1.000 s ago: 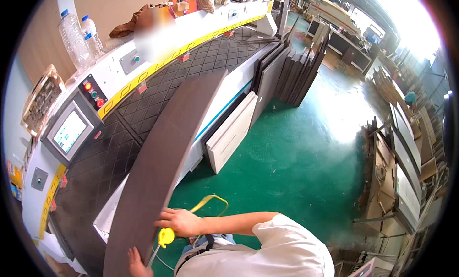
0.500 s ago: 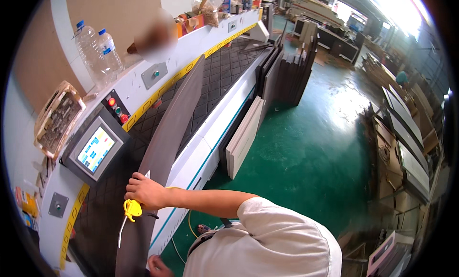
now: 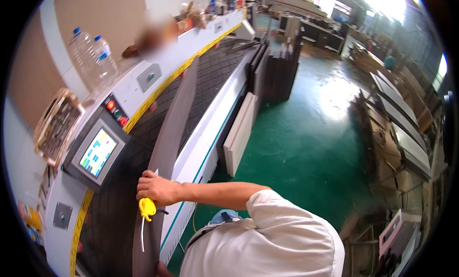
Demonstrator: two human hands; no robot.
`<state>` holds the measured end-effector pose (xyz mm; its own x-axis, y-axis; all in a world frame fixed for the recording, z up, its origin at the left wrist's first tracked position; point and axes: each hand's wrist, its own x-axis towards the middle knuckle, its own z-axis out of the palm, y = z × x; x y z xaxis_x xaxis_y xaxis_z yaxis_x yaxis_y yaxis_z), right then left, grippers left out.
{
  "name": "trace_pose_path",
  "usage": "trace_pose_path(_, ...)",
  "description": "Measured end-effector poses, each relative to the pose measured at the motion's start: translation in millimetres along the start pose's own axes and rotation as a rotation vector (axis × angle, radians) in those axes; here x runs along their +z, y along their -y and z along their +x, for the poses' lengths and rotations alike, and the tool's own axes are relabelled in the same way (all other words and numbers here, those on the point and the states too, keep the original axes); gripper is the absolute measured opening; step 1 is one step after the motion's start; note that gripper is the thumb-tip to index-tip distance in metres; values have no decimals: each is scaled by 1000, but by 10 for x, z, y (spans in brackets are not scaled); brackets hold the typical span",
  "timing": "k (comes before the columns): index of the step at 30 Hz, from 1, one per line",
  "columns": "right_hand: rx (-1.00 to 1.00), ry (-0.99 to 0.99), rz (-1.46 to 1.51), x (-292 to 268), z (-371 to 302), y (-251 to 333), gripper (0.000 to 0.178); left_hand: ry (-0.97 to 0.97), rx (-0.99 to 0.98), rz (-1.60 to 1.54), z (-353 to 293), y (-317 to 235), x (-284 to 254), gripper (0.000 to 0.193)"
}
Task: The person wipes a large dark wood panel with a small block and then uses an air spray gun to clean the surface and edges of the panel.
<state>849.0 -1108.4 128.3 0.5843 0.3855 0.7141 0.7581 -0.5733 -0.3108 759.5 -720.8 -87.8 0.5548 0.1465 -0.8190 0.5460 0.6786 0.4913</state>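
A long dark brown panel (image 3: 173, 129) appears to stand tilted on edge over the dark conveyor bed (image 3: 217, 69) of a white machine. My right hand (image 3: 158, 188) is closed at the panel's upper edge. It grips what looks like a yellow air blow gun (image 3: 147, 208), whose thin pale nozzle points down along the panel. A small white piece shows above the thumb. My left hand (image 3: 164, 269) is low at the bottom edge of the picture, beside the panel. Most of it is cut off and its fingers are hidden.
A control screen (image 3: 98, 152) and push buttons (image 3: 117, 112) line the machine's left side. Plastic bottles (image 3: 101, 62) stand on its ledge. Pale boards (image 3: 239, 136) and dark panels (image 3: 282, 74) lean at its right side. Stacked boards (image 3: 399, 129) lie across the green floor (image 3: 306, 157).
My right hand has shifted a little right with the blow gun, and the panel's near part has moved right too. My left hand has slipped lower and closer to the panel. The view has shifted slightly.
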Motion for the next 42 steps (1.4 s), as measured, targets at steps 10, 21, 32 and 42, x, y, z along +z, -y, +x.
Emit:
trace_pose_path(10, 78, 26, 70, -203, 185, 711, 24, -296, 124, -456, -992, 1030, -1862, 60)
trace_pose_path(21, 343, 589, -16, 1267, -822, 1222, 21, -395, 216, -1070, -2292, 2661, -3392, 61)
trace_pose_path(32, 169, 810, 13, 2844, -1005, 2526, 35, -550, 296, -1216, -3316, 2541, -3864, 74)
trace_pose_path(42, -25, 1090, 25, 4134, -904, 3947, 38, -621, 273, -1381, -3564, 2677, -5010, 67)
